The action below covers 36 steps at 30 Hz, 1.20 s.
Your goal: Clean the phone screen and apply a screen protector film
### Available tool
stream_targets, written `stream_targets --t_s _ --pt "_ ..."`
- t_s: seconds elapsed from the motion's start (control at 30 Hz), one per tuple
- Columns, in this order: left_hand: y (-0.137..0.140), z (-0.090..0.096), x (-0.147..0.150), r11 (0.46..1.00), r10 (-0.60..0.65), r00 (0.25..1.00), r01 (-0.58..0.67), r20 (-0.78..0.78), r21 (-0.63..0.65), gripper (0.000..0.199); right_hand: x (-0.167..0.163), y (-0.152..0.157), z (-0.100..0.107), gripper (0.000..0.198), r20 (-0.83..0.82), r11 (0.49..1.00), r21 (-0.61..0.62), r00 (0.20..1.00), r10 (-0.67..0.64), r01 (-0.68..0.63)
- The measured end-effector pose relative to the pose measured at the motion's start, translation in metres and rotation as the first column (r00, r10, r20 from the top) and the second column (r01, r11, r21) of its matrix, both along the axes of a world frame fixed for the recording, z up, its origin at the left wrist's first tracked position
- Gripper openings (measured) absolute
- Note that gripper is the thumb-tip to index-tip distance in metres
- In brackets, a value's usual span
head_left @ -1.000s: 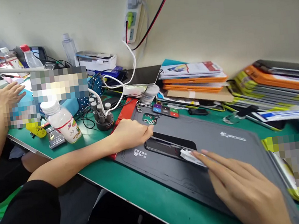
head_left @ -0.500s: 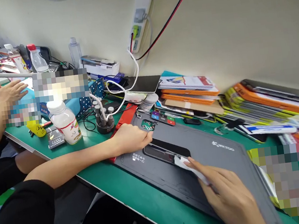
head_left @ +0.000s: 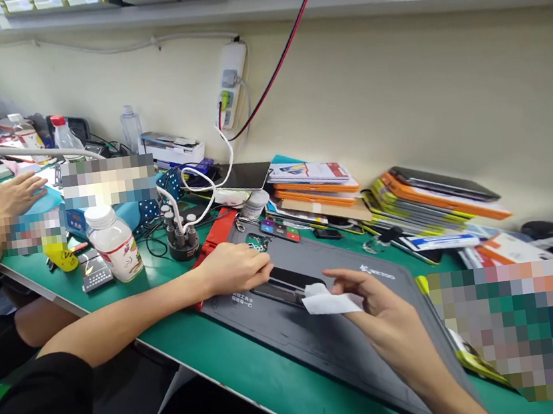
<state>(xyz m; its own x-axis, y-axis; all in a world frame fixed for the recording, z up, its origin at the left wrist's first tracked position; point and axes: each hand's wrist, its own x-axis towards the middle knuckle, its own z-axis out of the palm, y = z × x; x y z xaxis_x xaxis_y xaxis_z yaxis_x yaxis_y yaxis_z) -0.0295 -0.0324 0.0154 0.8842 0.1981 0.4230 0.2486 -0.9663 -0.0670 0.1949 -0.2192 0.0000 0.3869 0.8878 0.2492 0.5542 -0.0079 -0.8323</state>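
Note:
On the grey work mat (head_left: 375, 349) lies a dark phone (head_left: 280, 295), with a flat black panel (head_left: 298, 276) along its far side. My left hand (head_left: 233, 268) is closed at the phone's left end, its fingertips partly hidden. Between the thumb and fingers of my right hand (head_left: 382, 305) is a white wipe (head_left: 329, 300), spread out over the phone's right end. Whether the wipe touches the glass I cannot tell. Behind my left hand a small green circuit board (head_left: 257, 241) rests on the mat near a coloured strip (head_left: 280, 229).
Left of the mat stand a screwdriver holder (head_left: 183, 242) and a plastic bottle (head_left: 114, 243). Stacked orange-edged boxes (head_left: 311, 186) line the wall under a power strip (head_left: 231, 85). A co-worker's hand (head_left: 15, 192) is at far left.
My right hand has lifted and turned, and more of the wipe shows. My left hand stays at the phone's left end. The camera view has tilted up, bringing a shelf into sight.

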Motion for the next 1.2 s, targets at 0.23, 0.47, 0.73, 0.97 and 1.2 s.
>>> stream_targets --t_s 0.23,0.47,0.73,0.97,1.2 --pt "0.004 0.002 0.002 1.0 0.029 0.999 -0.029 -0.02 -0.011 0.042 0.032 0.006 -0.026 0.035 0.086 0.985 0.032 0.981 -0.172 0.17" --pt "0.007 0.007 -0.001 0.995 0.062 0.998 -0.062 -0.001 -0.073 0.04 0.032 0.004 -0.028 0.019 0.324 0.99 0.06 0.936 -0.137 0.125" --pt "0.011 0.001 0.002 0.998 0.006 0.995 -0.001 0.1 -0.058 0.041 0.032 -0.016 -0.02 0.023 0.594 0.997 0.022 0.803 0.045 -0.071" --pt "0.011 0.001 0.003 0.998 0.03 0.992 -0.023 0.125 -0.059 0.042 0.017 -0.032 -0.024 0.046 0.794 0.98 0.069 0.605 0.059 -0.185" --pt "0.01 0.005 0.004 0.998 0.053 0.996 -0.049 0.077 -0.045 0.043 0.018 -0.028 -0.026 0.061 0.737 0.961 0.013 0.652 0.179 -0.278"
